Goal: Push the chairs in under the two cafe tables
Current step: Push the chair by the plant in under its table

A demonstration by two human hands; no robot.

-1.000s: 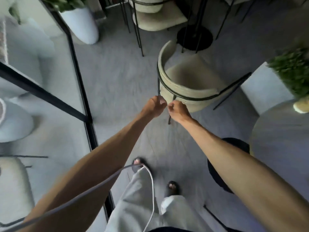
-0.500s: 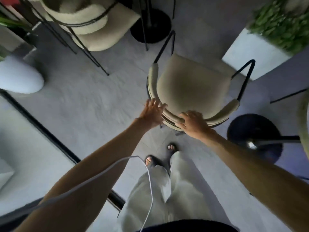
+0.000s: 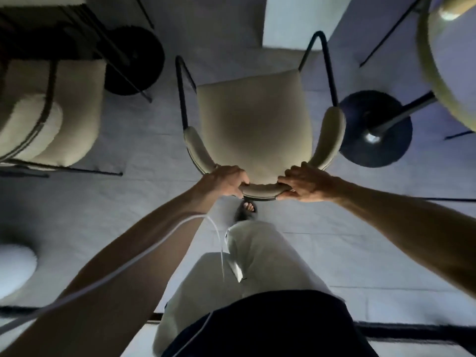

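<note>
A cream cushioned chair (image 3: 253,124) with a black metal frame stands on the grey floor right in front of me, its curved backrest toward me. My left hand (image 3: 224,181) grips the left part of the backrest and my right hand (image 3: 307,185) grips the right part. A round cafe table (image 3: 449,60) with a pale rim shows at the upper right, its pole standing on a dark round base (image 3: 374,128) just right of the chair. A second cream chair (image 3: 43,119) stands at the left beside another dark table base (image 3: 135,60).
A white planter box (image 3: 293,21) stands beyond the chair. A white rounded pot (image 3: 14,269) sits at the lower left next to a black floor rail (image 3: 412,331). A white cable (image 3: 128,266) hangs across my left arm. My sandalled foot (image 3: 247,208) is just behind the chair.
Both hands went from pinching and resting on the backrest to a firm grip on it. The view has swung so that the chair now sits square in front of me, beside the right table's base.
</note>
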